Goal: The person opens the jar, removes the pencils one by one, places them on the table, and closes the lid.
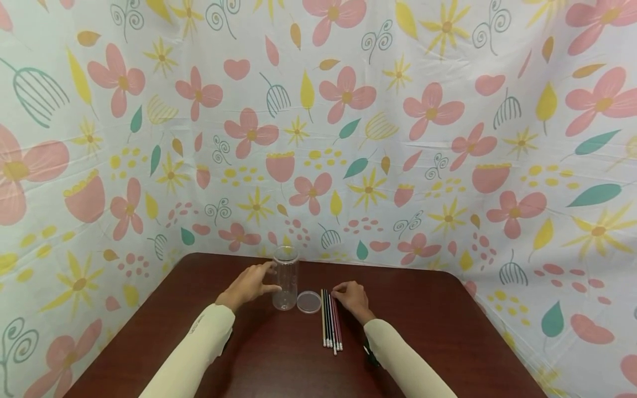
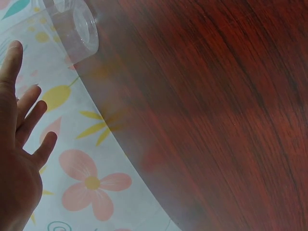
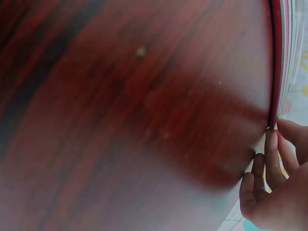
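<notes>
A clear, upright cylindrical jar point(image 1: 286, 279) stands on the table, with a round clear lid point(image 1: 309, 302) lying to its right. My left hand point(image 1: 251, 284) is at the jar's left side, fingers extended and spread; the left wrist view shows them straight beside the jar point(image 2: 79, 36). Several pencils point(image 1: 327, 326) lie side by side to the right of the lid, eraser ends toward me. At their far end, my right hand point(image 1: 352, 298) pinches the tip of the outermost red pencil point(image 3: 276, 62) between thumb and index finger, the other fingers loosely bent.
The dark reddish wood table point(image 1: 278, 365) has its far edge just behind the jar. A white cloth point(image 1: 348, 138) printed with flowers and leaves hangs behind the table and along its sides.
</notes>
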